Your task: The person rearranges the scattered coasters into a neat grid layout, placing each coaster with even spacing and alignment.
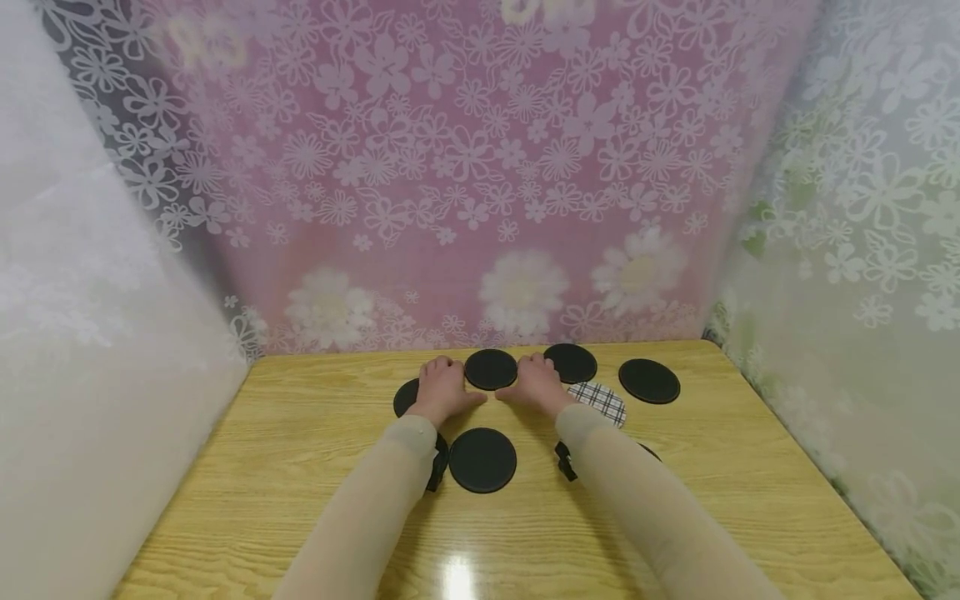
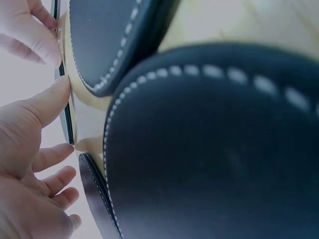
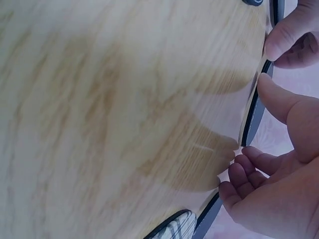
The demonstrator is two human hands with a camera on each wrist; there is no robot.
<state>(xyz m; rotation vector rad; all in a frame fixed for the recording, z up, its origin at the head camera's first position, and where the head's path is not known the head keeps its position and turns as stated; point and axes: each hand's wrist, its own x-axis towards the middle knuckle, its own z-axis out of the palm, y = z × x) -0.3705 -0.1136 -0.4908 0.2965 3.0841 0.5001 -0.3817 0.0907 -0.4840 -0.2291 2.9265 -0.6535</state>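
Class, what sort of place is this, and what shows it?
Probably a small screened-off work space: flower-patterned sheets surround a wooden table, where round black discs lie spread out.

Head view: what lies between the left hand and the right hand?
A round black disc lies between the left hand and the right hand, as the head view shows.

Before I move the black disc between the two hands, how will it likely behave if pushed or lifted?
The black disc is probably fairly stiff: its face looks flat, without sag. It looks thin, so likely light for its size. Sitting low on the table, it should probably slide rather than tip.
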